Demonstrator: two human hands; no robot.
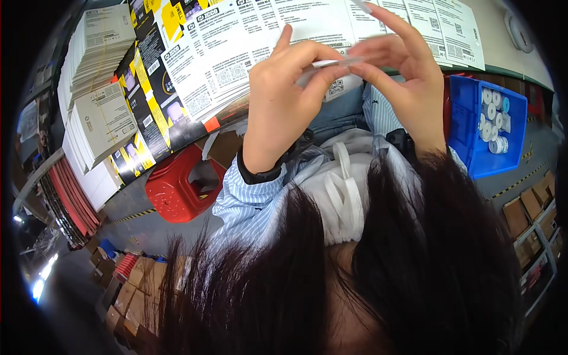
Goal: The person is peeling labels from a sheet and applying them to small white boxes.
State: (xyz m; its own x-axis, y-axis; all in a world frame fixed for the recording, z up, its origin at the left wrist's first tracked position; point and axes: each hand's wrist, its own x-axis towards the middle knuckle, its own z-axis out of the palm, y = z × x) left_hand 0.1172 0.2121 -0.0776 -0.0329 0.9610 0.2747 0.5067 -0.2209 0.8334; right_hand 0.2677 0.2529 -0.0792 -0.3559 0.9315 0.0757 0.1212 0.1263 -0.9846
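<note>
- Handling of one small piece seems to be midway: the thin white strip (327,63) is between the person's two hands, in front of the near edge of the printed sheets (228,56), not laid down.
- The sheets look set out ready in an overlapping row; how many have been dealt with, and so how many are left, cannot be told.
- The left hand (281,97) has its grip pinching the strip between thumb and index finger; the right hand (417,92) brings its thumb up to the strip, index finger raised (its other fingers are blurred, so whether that grip closes on it cannot be told).
- Count: two hands, one strip visible, many sheets overlapping too closely to number on the tabletop (503,50).
- Left of the sheets stand two banded paper stacks, a farther one (106,26) and a nearer one (105,118).
- To the sheets' right and nearer the person is one blue crate (464,121), holding roughly ten rolls (487,96), mostly white.
- Below the sheets' left part stands one red stool (165,192).
</note>
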